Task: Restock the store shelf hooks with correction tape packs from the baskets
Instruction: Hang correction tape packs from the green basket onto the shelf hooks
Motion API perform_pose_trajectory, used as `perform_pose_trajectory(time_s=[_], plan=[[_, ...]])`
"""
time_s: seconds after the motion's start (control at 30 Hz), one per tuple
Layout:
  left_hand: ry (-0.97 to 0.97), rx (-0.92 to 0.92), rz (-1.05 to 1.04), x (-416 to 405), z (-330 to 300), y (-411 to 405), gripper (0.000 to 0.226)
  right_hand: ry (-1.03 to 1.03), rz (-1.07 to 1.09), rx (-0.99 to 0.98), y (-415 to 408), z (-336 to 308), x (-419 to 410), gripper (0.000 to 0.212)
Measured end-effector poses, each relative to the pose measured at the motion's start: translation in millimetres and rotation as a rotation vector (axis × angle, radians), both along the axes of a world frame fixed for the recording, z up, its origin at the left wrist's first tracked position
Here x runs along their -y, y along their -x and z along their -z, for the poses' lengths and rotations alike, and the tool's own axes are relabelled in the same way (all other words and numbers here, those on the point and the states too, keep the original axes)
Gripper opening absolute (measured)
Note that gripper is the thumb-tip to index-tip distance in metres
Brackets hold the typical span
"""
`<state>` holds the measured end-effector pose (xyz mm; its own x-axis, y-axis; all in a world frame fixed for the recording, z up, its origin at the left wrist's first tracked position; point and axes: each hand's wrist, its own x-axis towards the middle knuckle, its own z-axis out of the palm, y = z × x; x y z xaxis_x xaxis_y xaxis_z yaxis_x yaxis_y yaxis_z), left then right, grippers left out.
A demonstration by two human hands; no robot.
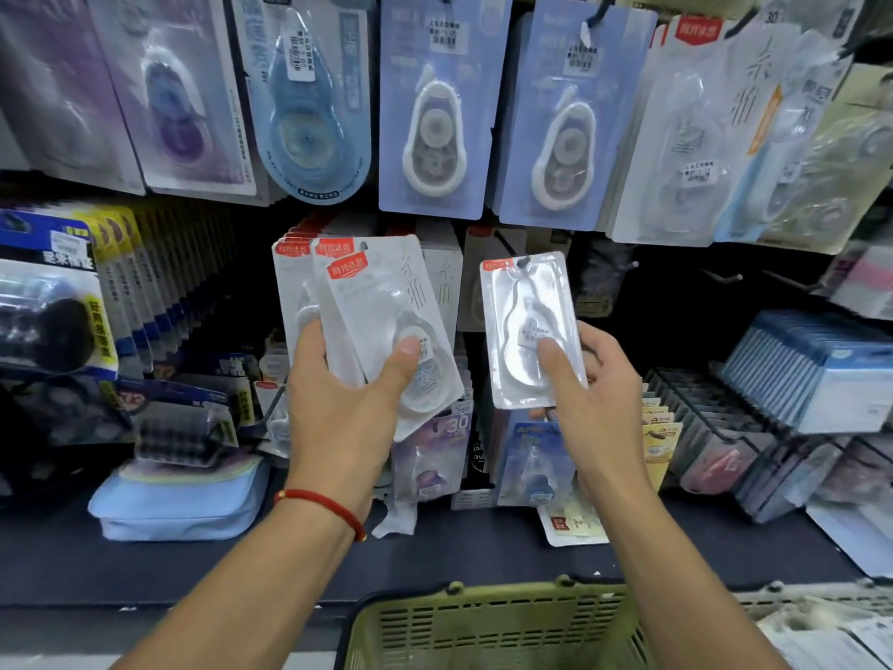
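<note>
In the middle of the frame, the left hand (345,379) grips a fanned stack of white packs (367,302) with red top labels, thumb pressed over the front blister, fingers curled behind. A red bracelet (321,507) circles that wrist. Just to the right, the right hand (594,389) holds a single pack (531,331) upright, its clear blister facing the camera; the thumb lies across the lower front, and the fingers wrap the right edge. The two hands are near each other but apart.

Across the top of the frame, rows of hanging packs (435,108) fill the upper hooks, purple at the left, blue in the centre, pale at the right. Behind the single pack, against the dark back panel, a bare hook (725,275) juts out at centre right. At the bottom centre, the rim of a green basket (488,621) shows between the forearms. A pale blue pouch (179,500) lies on the shelf at lower left.
</note>
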<state>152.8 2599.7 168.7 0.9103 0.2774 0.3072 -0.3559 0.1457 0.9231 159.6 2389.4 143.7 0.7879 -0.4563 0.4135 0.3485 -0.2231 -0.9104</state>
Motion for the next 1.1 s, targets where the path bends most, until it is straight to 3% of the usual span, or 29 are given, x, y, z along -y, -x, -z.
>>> perform_pose_trajectory(time_s=[0.17, 0.37, 0.47, 0.53, 0.6, 0.67, 0.73, 0.83, 0.97, 1.1], plan=[[0.003, 0.027, -0.034, 12, 1, 0, 0.042, 0.097, 0.154, -0.038, -59, 7, -10, 0.02], [-0.017, 0.057, -0.066, 33, 6, -1, 0.044, 0.173, 0.211, -0.324, -132, 0, -3, 0.043], [-0.038, 0.031, -0.042, 35, 9, -4, 0.043, 0.269, 0.204, -0.301, -119, -9, 4, 0.038], [-0.037, 0.015, -0.01, 35, 12, -9, 0.046, 0.262, 0.072, -0.179, -93, -9, 6, 0.029], [-0.037, 0.008, 0.016, 36, 13, -12, 0.049, 0.162, -0.171, -0.07, -59, -8, 3, 0.035], [-0.035, -0.005, 0.038, 39, 13, -12, 0.054, 0.141, -0.415, -0.065, -28, -8, 1, 0.034], [-0.04, -0.01, 0.067, 42, 13, -11, 0.059, 0.244, -0.505, -0.122, -10, -8, -1, 0.026], [-0.022, -0.007, 0.117, 46, 11, -9, 0.057, 0.214, -0.45, -0.112, -1, -5, 1, 0.029], [-0.044, -0.042, 0.066, 45, 14, -11, 0.028, 0.071, -0.273, -0.031, -1, -3, 10, 0.027], [-0.059, -0.062, -0.002, 38, 16, -14, 0.029, 0.076, -0.169, -0.034, -6, -5, 18, 0.018]])
